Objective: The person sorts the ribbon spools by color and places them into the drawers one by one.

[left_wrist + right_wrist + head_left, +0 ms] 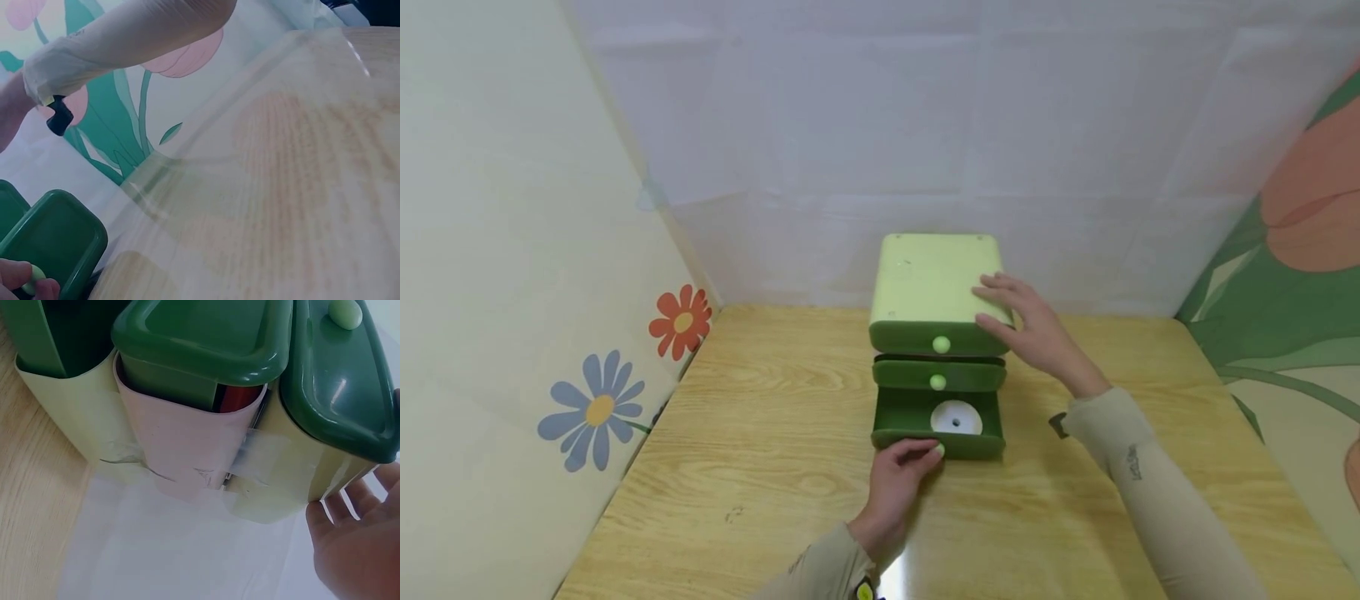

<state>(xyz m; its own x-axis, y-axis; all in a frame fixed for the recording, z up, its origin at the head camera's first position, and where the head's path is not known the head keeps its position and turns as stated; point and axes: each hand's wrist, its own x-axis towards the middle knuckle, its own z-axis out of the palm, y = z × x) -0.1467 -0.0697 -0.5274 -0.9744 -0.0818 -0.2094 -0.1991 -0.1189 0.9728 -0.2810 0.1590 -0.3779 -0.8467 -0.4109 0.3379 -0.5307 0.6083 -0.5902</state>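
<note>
A small drawer cabinet [936,275] with a pale green top and dark green drawers stands on the table. Its bottom drawer [973,448] is pulled out, showing a flat white disc [951,414] with a small dark hole inside. My left hand [895,487] pinches that drawer's light green knob [37,275] between thumb and fingers. On the cabinet's top right edge rests my right hand [1028,323], fingers extended. The middle drawer [970,375] sticks out a little; the right wrist view shows something red [240,398] in its gap. The top drawer [902,337] is closed.
The wood-grain table [775,417] extends on both sides of the cabinet. White sheeting [850,125] hangs close behind it. Flower-patterned panels [598,408] border the left and right. Clear tape [269,453] runs across the cabinet's side.
</note>
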